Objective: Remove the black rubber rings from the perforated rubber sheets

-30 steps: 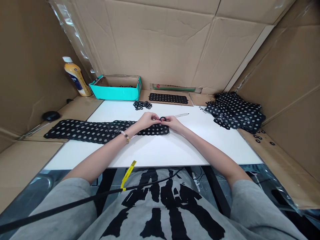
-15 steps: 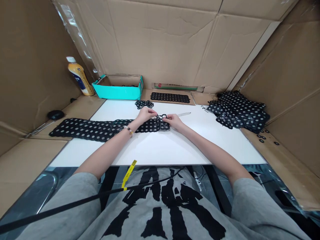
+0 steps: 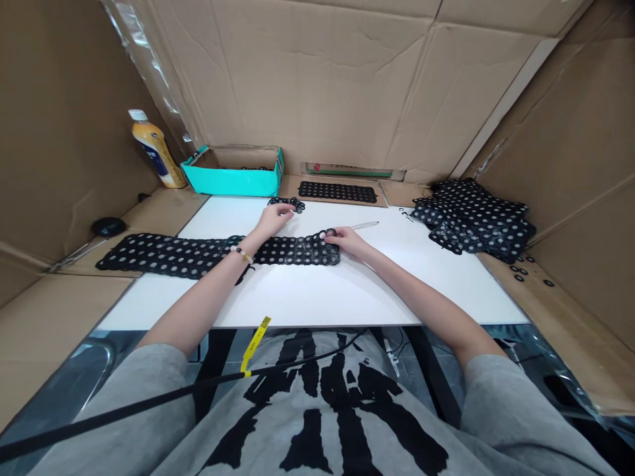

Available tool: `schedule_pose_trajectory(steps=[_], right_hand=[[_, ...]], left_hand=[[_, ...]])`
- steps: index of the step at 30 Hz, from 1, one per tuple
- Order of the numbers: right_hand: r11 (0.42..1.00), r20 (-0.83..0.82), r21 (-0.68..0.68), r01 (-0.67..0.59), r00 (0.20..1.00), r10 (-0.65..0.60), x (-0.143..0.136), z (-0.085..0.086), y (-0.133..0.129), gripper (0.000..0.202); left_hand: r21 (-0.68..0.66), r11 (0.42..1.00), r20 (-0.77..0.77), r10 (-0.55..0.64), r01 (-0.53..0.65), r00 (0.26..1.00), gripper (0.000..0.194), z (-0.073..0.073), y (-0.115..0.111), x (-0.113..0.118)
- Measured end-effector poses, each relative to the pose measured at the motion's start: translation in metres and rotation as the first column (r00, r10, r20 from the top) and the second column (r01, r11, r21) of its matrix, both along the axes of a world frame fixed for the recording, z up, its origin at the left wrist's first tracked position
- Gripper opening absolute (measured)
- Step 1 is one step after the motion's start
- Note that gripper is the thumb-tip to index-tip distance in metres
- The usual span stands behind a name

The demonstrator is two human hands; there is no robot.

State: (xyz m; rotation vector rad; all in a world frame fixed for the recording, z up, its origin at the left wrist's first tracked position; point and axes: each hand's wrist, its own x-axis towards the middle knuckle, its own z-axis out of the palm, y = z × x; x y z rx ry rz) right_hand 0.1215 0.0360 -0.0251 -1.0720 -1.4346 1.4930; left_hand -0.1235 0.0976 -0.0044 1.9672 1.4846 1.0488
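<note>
Head view: the right hand (image 3: 351,242) has its fingertips pinched at the far right corner of a long, black, grey-dotted flexible strip (image 3: 297,252), which extends leftward from them, passing under the left wrist. The left hand (image 3: 270,221) has curled fingers near a small cluster of black rings (image 3: 299,205); whether they grasp anything cannot be told at this size. A slim, pale, pen-like tool (image 3: 367,225) lies just beyond the right fingers.

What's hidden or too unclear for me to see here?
All in the head view:
Part of the dotted strip: covered by the left forearm.
Teal box contents: mostly hidden by its front.
Bottle wording: too small.
Whether the left grip holds something: too small.
</note>
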Motion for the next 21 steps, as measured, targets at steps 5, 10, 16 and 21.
schedule_pose_trajectory(steps=[5, 10, 16, 21], right_hand=[[0.995, 0.065, 0.095, -0.02, 0.998, 0.014, 0.002, 0.003, 0.0, 0.018], [0.941, 0.279, 0.333, 0.06, 0.947, -0.16, -0.003, 0.006, -0.005, 0.02], [0.908, 0.476, 0.414, -0.066, 0.866, -0.154, -0.01, 0.007, -0.013, 0.036], [0.926, 0.429, 0.371, -0.073, 0.897, -0.102, -0.009, 0.005, -0.01, 0.044]], left_hand=[[-0.124, 0.888, -0.216, -0.459, 0.442, 0.862, 0.037, 0.011, -0.033, 0.026], [-0.029, 0.896, -0.317, -0.429, 0.443, 0.846, 0.031, 0.002, -0.042, 0.04], [0.031, 0.903, -0.333, -0.394, 0.428, 0.857, 0.023, 0.003, -0.044, 0.039], [-0.021, 0.926, -0.197, -0.375, 0.378, 0.906, 0.022, 0.01, -0.045, 0.04]])
